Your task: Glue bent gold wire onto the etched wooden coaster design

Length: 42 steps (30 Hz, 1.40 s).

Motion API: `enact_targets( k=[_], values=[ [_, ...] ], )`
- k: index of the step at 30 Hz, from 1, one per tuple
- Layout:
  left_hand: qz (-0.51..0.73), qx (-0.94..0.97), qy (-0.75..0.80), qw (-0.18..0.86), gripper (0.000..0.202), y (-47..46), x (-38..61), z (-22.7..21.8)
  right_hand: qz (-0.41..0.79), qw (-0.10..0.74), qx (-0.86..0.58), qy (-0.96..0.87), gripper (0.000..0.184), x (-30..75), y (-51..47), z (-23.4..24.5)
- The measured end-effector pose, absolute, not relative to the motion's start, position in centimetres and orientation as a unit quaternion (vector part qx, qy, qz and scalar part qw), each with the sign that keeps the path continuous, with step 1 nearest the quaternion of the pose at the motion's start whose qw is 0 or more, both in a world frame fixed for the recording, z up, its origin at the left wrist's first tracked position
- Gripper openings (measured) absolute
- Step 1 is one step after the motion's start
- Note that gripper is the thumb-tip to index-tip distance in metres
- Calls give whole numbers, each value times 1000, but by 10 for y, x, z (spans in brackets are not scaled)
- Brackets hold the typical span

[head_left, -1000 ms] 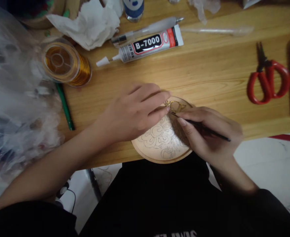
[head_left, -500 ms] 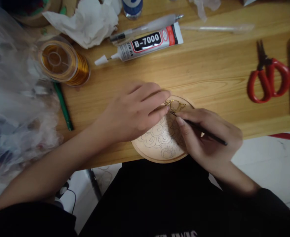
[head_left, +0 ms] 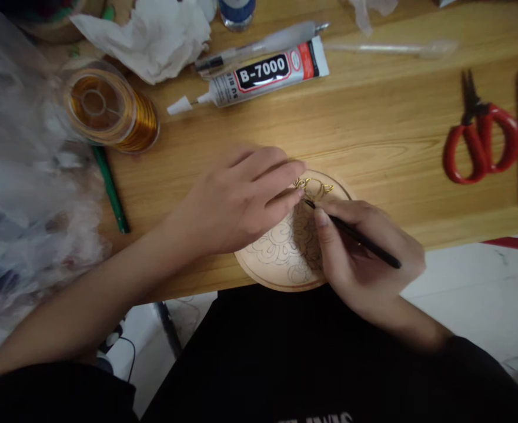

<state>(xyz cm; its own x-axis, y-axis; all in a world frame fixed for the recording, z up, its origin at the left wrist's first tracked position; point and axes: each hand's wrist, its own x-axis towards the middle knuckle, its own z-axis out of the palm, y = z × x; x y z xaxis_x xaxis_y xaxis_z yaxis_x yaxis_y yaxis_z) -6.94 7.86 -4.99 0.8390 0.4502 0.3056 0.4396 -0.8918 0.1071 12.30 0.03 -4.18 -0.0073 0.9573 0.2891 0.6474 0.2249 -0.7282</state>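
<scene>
A round wooden disc (head_left: 280, 273) lies at the table's front edge, overhanging it slightly, with flower outlines drawn in thin dark lines. Bent gold wire (head_left: 316, 187) follows part of the drawing near the disc's far edge. My left hand (head_left: 245, 200) reaches over the disc's left side, its fingers drawn together with their tips at the wire; what they pinch, if anything, is hidden. Between the thumb and fingers of my right hand (head_left: 364, 252) is a slim black tool that looks like tweezers (head_left: 371, 244), its fine tip close to my left fingertips.
Beyond the disc lie a B-7000 glue tube (head_left: 267, 73), a pen (head_left: 280, 40) and crumpled tissue (head_left: 148, 44). A gold wire spool (head_left: 113, 111) and green pen (head_left: 111, 191) sit left, beside plastic bags (head_left: 33, 176). Red-handled pliers (head_left: 481, 138) rest at the right.
My right hand has shifted slightly left and down, and the black tool's tip has drawn a little away from the wire. My left hand stays in place.
</scene>
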Motion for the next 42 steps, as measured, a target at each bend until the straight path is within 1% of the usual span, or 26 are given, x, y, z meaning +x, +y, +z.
enact_targets(
  k=[4,6,10,12,17,19,22,24,28,36,42],
  values=[
    [162,960,229,6,24,78,-69,-50,207,397,-592,-670,30,122,0,-43],
    [145,960,238,20,27,78,-69,-49,219,396,-593,-666,31,123,0,-43],
    [112,948,270,123,37,79,-67,-46,236,419,-582,-655,34,126,-1,-46],
    [111,943,274,152,37,79,-67,-44,238,433,-582,-646,34,129,-3,-48],
    [115,961,232,97,37,75,-69,-42,240,439,-585,-638,35,132,-6,-50],
    [110,970,212,47,36,72,-68,-40,238,447,-581,-637,36,132,-6,-50],
    [106,974,189,-63,30,69,-67,-36,232,459,-573,-638,37,132,-6,-53],
    [113,972,186,-91,26,68,-66,-36,229,463,-567,-641,38,131,-5,-54],
    [128,965,217,-69,21,67,-67,-40,236,461,-557,-650,39,131,-4,-56],
    [146,958,245,-37,22,66,-71,-45,230,443,-543,-675,34,132,-1,-53],
    [172,938,300,1,20,65,-73,-47,234,431,-546,-679,30,132,0,-50]
  ],
)
